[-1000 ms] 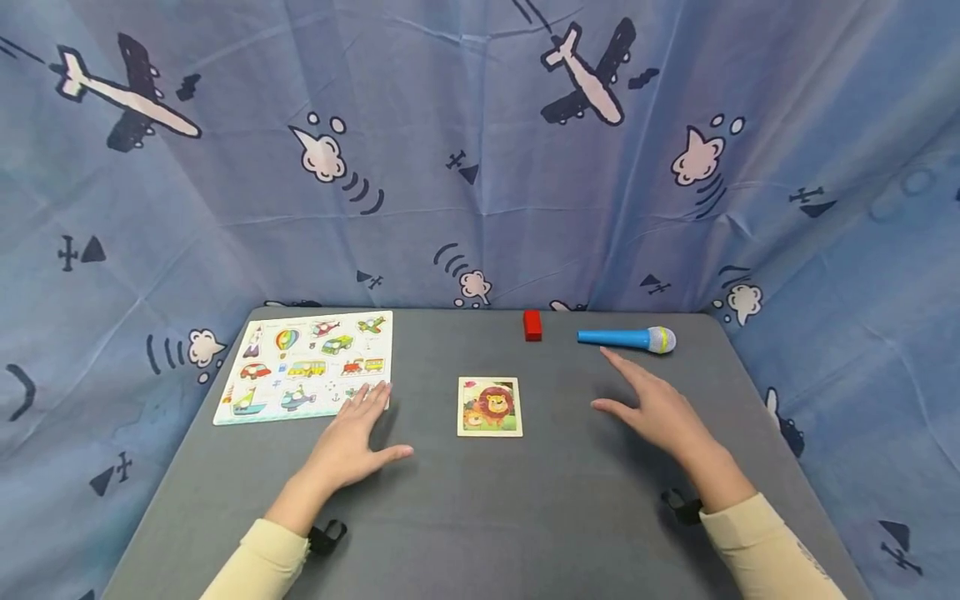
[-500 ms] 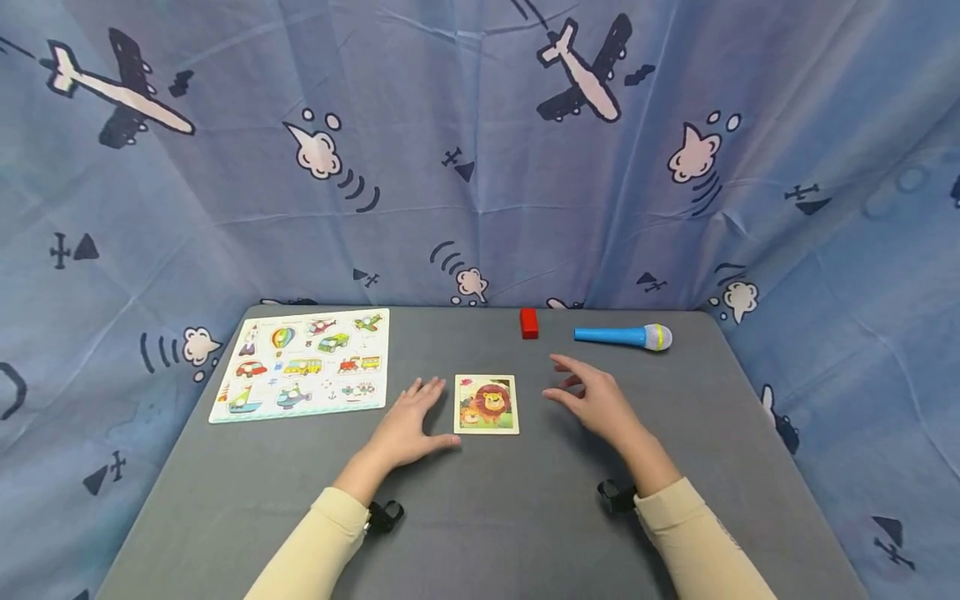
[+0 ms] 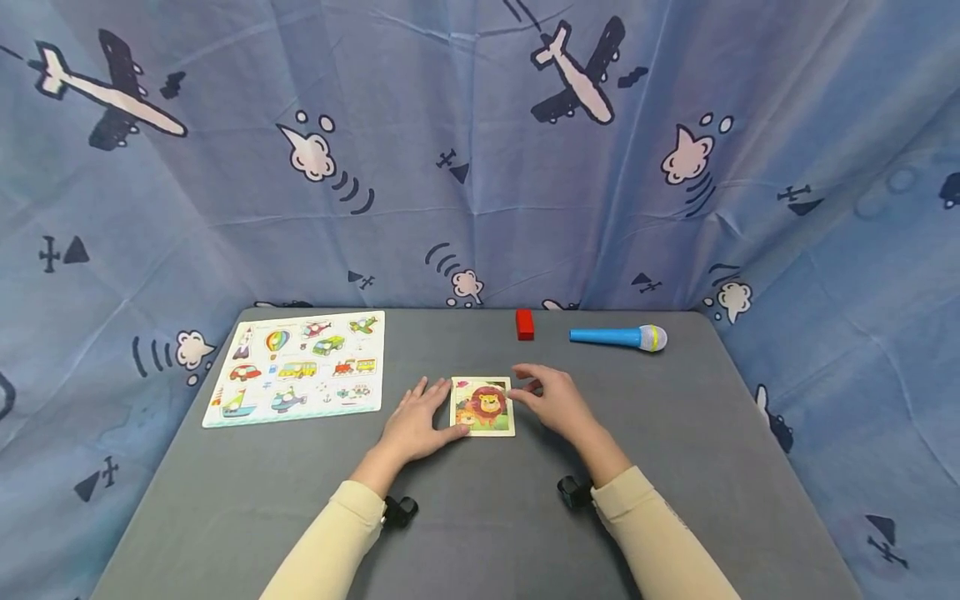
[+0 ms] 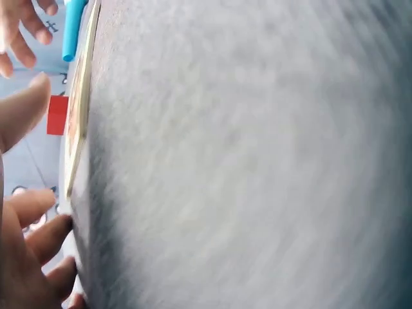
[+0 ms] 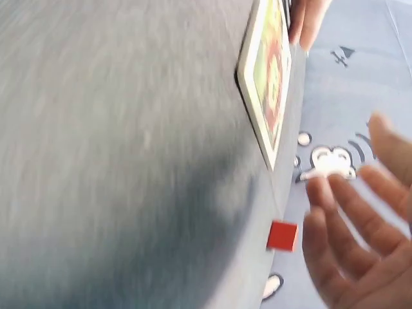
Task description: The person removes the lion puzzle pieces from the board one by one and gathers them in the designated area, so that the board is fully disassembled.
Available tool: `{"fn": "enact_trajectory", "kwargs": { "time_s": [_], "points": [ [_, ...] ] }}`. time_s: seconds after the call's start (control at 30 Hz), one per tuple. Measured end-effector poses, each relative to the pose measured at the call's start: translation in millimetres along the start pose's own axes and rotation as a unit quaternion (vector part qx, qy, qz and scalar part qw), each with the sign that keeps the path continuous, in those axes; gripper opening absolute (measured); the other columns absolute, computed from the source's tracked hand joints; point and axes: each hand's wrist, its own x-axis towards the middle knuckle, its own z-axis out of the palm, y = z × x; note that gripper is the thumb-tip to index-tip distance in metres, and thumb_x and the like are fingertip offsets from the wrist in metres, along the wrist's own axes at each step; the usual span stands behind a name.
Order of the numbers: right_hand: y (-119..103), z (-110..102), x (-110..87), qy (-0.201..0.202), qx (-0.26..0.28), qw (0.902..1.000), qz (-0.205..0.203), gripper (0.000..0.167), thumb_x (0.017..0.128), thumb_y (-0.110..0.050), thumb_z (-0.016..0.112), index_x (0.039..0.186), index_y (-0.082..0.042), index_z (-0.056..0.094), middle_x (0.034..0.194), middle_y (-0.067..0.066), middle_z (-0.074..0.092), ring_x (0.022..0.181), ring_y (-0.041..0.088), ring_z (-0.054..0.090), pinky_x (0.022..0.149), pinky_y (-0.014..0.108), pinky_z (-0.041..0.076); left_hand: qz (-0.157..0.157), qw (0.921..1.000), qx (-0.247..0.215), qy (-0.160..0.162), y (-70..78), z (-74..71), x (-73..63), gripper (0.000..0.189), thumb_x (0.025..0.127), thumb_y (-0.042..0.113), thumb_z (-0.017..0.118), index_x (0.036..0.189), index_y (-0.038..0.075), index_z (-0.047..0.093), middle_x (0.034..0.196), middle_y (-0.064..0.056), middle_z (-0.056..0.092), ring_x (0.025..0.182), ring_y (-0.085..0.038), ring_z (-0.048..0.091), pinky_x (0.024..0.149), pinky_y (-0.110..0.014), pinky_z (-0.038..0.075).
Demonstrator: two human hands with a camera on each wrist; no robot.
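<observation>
One lion board [image 3: 486, 406] lies flat on the worktop [image 3: 480, 533] between the left hand [image 3: 415, 427], spread wide, and the right hand [image 3: 558, 405], its thumb and fingers parted; whether either touches it I cannot tell. It looks light, stiff and smooth-faced, so opposite side edges should give the surest hold.

There was one left hand [image 3: 414, 427], one right hand [image 3: 557, 402], two in all. Two sleeves [image 3: 322, 550], two black bands [image 3: 392, 514]. One table [image 3: 480, 533] held four items: one tile [image 3: 487, 406], one board [image 3: 307, 364], one block [image 3: 525, 325], one mic [image 3: 615, 337]. Two big planes [image 3: 112, 96] were printed on the curtain [image 3: 525, 208]. The tile had one maned lion [image 3: 487, 402]. Board drawings [image 3: 297, 371] were too small for a sure count.
</observation>
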Motion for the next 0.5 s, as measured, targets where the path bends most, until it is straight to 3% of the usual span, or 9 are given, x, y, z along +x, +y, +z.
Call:
{"fn": "enact_trajectory", "kwargs": {
  "time_s": [0.2, 0.5],
  "points": [
    [-10.1, 18.3, 11.3, 0.013, 0.001, 0.9994, 0.032, 0.045, 0.091, -0.029, 0.077, 0.130, -0.009, 0.068, 0.111, 0.007, 0.073, 0.093, 0.021, 0.069, 0.079, 0.040, 0.060, 0.005, 0.9996, 0.008, 0.028, 0.9, 6.8, -0.2, 0.078, 0.090, 0.058, 0.067, 0.153, 0.017, 0.047, 0.161, -0.007, 0.040, 0.154, -0.035, 0.023, 0.124, -0.056, 0.022],
    [-23.7, 44.2, 24.2, -0.020, 0.016, 0.9995, 0.016, 0.040, 0.089, -0.029, 0.078, 0.124, -0.010, 0.071, 0.104, 0.002, 0.074, 0.087, 0.016, 0.065, 0.078, 0.036, 0.058, -0.005, 0.9980, -0.023, 0.058, -1.8, 13.1, -0.3, 0.078, 0.085, 0.054, 0.074, 0.151, 0.018, 0.051, 0.159, -0.006, 0.043, 0.153, -0.035, 0.026, 0.124, -0.057, 0.022]
  ]
}}
